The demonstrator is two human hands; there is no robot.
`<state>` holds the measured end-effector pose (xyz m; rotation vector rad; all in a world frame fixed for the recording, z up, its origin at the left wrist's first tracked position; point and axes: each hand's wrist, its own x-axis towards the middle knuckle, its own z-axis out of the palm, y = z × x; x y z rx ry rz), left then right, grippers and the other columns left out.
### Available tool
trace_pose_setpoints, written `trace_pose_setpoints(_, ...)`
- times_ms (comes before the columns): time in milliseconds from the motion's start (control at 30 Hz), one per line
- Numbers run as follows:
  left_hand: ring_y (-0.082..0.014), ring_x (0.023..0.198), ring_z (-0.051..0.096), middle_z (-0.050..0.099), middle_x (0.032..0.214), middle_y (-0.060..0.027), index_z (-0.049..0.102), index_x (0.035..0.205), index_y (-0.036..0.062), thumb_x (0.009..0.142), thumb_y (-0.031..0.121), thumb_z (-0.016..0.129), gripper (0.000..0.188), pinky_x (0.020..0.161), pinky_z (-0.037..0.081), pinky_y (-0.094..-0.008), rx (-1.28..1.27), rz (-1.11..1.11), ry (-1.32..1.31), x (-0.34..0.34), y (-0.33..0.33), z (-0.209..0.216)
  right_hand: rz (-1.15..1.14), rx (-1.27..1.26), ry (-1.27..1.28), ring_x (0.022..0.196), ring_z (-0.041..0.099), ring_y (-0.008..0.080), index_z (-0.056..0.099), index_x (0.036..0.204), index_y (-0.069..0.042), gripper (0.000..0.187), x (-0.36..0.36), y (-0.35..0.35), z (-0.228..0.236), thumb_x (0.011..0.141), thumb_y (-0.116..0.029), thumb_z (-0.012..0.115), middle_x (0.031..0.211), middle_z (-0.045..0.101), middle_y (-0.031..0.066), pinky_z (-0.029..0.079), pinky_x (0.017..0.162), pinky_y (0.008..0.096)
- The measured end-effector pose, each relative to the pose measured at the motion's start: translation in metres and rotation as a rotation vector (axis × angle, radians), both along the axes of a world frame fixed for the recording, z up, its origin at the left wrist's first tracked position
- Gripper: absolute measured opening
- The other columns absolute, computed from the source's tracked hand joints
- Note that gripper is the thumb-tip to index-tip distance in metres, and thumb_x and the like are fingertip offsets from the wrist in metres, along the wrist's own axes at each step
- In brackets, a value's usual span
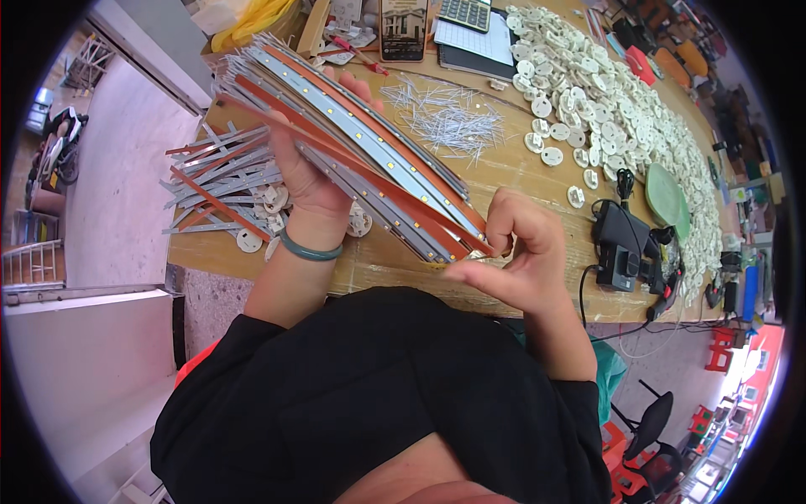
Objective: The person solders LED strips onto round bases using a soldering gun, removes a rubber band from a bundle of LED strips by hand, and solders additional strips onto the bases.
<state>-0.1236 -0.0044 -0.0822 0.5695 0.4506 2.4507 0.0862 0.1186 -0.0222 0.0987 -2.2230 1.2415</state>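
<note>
A thick bundle of LED strips (363, 137), some grey and some orange-brown with small yellow chips, slants across the space above the table. My left hand (309, 176) is wrapped round its middle from below, with fingertips showing on the far side. At the bundle's near right end is my right hand (537, 252). Its fingers are curled against the strip ends and its thumb lies just below them. More loose strips (220, 197) lie in a pile left of my left hand, beside a few white round plastic pieces (249, 241).
White round pieces (621, 126) form a large heap on the right. Thin white wires (449, 118) lie scattered behind the bundle. A phone (403, 34), a calculator (466, 12) and a notebook (474, 42) are at the back. A black device with cables (621, 248) and green dishes (666, 197) stand right.
</note>
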Motion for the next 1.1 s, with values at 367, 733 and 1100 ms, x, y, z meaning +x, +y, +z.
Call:
trace_pose_setpoints(367, -0.026, 0.122, 0.053, 0.054, 0.129, -0.0145, 0.049, 0.134, 0.0011, 0.084, 0.067, 0.061, 0.084, 0.11, 0.042, -0.0442, -0.028, -0.081, -0.153, 0.015, 0.004, 0.004, -0.214, 0.017, -0.115, 0.05, 0.039, 0.0129, 0.068, 0.104, -0.008, 0.044, 0.008, -0.013, -0.002, 0.066, -0.017, 0.087, 0.06, 0.047, 0.0, 0.033, 0.049, 0.0279)
trace_pose_setpoints(733, -0.033, 0.118, 0.059, 0.059, 0.128, -0.0191, 0.048, 0.137, 0.0041, 0.088, 0.054, 0.061, 0.071, 0.103, 0.048, -0.0482, -0.055, -0.085, -0.225, 0.013, 0.014, -0.004, 0.068, 0.666, 0.235, 0.068, 0.053, 0.0185, 0.071, 0.113, -0.009, 0.054, 0.003, -0.034, 0.046, 0.062, -0.02, 0.086, 0.08, 0.054, 0.0027, 0.043, 0.059, 0.0318)
trace_pose_setpoints(1100, -0.0346, 0.123, 0.055, 0.056, 0.132, -0.0195, 0.048, 0.137, 0.006, 0.082, 0.059, 0.068, 0.079, 0.103, 0.049, -0.0493, -0.117, -0.068, -0.165, 0.012, 0.015, -0.007, -0.072, 0.332, -0.206, 0.052, 0.052, 0.0199, 0.07, 0.083, -0.01, 0.03, 0.02, -0.009, 0.035, 0.061, -0.02, 0.088, 0.062, 0.054, 0.0032, 0.039, 0.049, 0.0331)
